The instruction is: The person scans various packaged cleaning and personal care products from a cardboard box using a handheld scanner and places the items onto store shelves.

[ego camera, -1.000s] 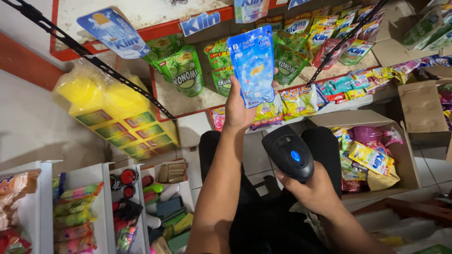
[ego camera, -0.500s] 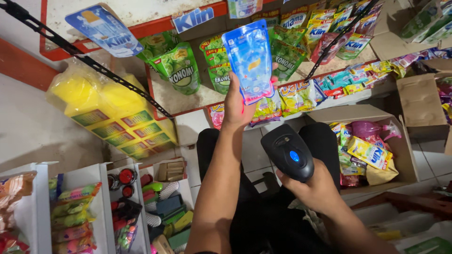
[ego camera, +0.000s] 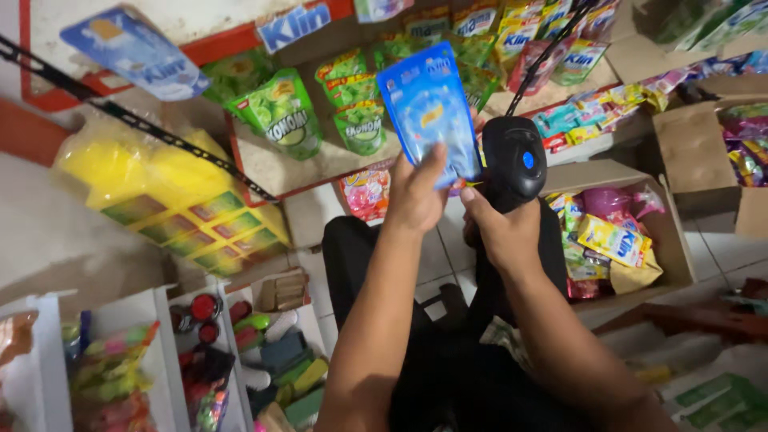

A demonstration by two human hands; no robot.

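Shop floor crowded with sachets, and a blue pouch raised to a handheld scanner.

Leftmost, white shelf bins (ego camera: 120, 336) hold small colourful goods, and a yellow wrapped bundle (ego camera: 172, 200) leans above them; green sachets (ego camera: 280, 112) hang further along. At centre the left hand (ego camera: 416, 196) is clenched on the lower edge of the blue pouch (ego camera: 428, 112), holding it upright just beside the black scanner (ego camera: 514, 160), which the right hand (ego camera: 500, 232) grips from below (pouch and scanner are close, perhaps touching). Judging by this, the pouch is lifted and presented for scanning, but whether it has registered cannot be told; the open cardboard box (ego camera: 664, 232) of packets on the right looks untouched.
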